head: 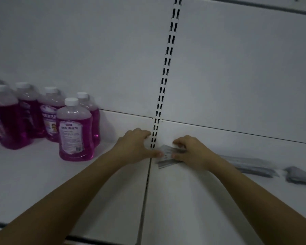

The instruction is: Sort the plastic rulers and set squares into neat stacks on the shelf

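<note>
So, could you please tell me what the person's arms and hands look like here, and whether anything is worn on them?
Both forearms are bare up to the edge of the picture: no sleeves show. The left hand and right hand wear no gloves, and no watch, bracelet or ring can be seen. The light is dim, so small details could be missed.

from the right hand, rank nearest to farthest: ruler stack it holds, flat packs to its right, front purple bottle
1. Ruler stack, under the right hand, by the slotted upright.
2. Flat packs, on the shelf to its right.
3. Front purple bottle, far left, beyond the left hand.
</note>
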Demonstrator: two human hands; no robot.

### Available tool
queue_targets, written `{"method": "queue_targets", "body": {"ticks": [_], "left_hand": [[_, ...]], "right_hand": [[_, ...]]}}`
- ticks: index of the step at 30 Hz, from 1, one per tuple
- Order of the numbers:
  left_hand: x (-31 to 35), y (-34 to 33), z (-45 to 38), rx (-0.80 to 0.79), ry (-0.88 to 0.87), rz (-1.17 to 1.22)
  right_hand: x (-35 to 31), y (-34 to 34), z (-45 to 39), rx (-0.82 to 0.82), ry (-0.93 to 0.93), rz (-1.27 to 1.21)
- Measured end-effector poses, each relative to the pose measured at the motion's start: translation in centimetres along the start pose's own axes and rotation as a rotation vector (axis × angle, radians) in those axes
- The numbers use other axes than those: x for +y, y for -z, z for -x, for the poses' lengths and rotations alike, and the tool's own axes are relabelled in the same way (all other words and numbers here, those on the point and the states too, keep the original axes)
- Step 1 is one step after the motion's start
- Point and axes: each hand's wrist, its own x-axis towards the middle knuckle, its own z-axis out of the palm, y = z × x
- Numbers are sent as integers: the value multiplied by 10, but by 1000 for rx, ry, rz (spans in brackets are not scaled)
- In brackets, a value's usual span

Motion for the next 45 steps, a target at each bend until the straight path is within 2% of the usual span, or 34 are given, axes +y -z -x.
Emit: {"method": "queue_targets", "body": {"ticks": [5, 11, 21, 27, 31, 37, 45], "left_hand": [[56, -6, -8, 44, -124, 14], [172, -45, -13, -7, -278, -31], [460, -190, 33, -158, -401, -14], [627, -271, 71, -274, -522, -28], [731, -313, 85, -297, -630, -38], [851, -379, 76, -321, -735, -23], [983, -484, 1, -367, -734, 86]], "right_hand": [[16, 26, 28, 70, 12, -84], [88, 82, 109, 160, -148, -19], [303, 168, 349, 286, -566, 72], [414, 212, 492, 304, -758, 80], [485, 240, 566, 324, -858, 95], [583, 261, 628, 318, -970, 64], [742, 286, 650, 292, -1010, 38]]}}
